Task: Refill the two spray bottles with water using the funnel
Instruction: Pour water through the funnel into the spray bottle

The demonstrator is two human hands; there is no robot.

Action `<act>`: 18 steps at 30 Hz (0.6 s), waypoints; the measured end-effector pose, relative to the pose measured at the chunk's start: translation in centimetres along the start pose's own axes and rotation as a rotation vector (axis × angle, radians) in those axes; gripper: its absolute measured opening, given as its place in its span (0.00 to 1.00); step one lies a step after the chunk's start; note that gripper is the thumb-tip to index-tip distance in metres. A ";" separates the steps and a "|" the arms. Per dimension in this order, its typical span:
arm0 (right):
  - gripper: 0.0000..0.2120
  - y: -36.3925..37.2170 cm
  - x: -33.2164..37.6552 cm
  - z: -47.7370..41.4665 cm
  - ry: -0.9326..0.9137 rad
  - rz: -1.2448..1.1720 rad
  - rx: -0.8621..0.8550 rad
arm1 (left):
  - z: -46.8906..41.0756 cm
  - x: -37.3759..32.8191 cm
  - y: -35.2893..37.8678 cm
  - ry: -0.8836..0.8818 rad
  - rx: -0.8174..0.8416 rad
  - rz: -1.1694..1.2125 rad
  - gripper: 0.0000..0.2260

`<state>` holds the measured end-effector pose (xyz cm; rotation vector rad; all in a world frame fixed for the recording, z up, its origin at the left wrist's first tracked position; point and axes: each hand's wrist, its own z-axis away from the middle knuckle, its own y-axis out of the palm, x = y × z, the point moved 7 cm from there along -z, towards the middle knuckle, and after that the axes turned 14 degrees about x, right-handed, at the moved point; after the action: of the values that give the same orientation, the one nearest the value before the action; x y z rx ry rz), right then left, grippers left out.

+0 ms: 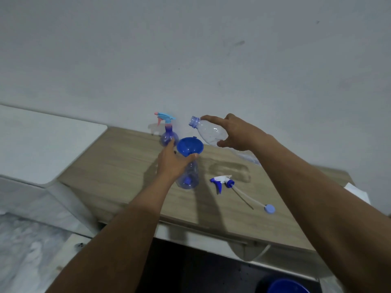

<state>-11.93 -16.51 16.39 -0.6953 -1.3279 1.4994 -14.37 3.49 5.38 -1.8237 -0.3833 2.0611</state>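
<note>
A clear blue spray bottle point(189, 176) stands uncapped on the wooden table point(118, 166), with a blue funnel point(189, 146) in its neck. My left hand point(172, 163) grips the bottle's neck just under the funnel. My right hand point(237, 134) holds a clear plastic water bottle point(208, 132), tilted with its open mouth up and to the left, above and to the right of the funnel. A second spray bottle point(168, 134) with a light blue and pink trigger head stands behind, near the wall. The removed white and blue trigger head point(222, 181) lies on the table to the right, its tube ending in a blue disc point(270, 208).
A white surface point(42, 142) adjoins the table on the left. A damp patch point(230, 169) marks the wood behind the loose trigger head. The rim of a blue bucket point(287, 286) shows on the floor at the bottom right. A white wall rises right behind the table.
</note>
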 end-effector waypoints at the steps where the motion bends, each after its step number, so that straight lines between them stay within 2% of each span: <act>1: 0.41 0.1 0.1 -0.1 0.006 0.001 0.007 | -0.1 0.1 0.0 -0.004 0.011 0.000 0.46; 5: 0.42 0.3 0.4 -0.1 0.037 -0.012 0.018 | -0.2 -0.3 0.0 0.010 0.049 -0.002 0.45; 11: 0.41 0.9 0.3 0.4 0.133 0.049 0.031 | -0.2 -1.5 0.2 0.120 0.134 -0.041 0.23; 18: 0.41 1.6 0.2 0.5 0.228 0.120 0.081 | -0.9 -2.1 -0.5 0.180 0.179 -0.051 0.18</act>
<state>-12.92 -16.46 15.07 -0.8784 -1.0636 1.5104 -13.26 2.97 7.37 -1.8508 -0.1883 1.8164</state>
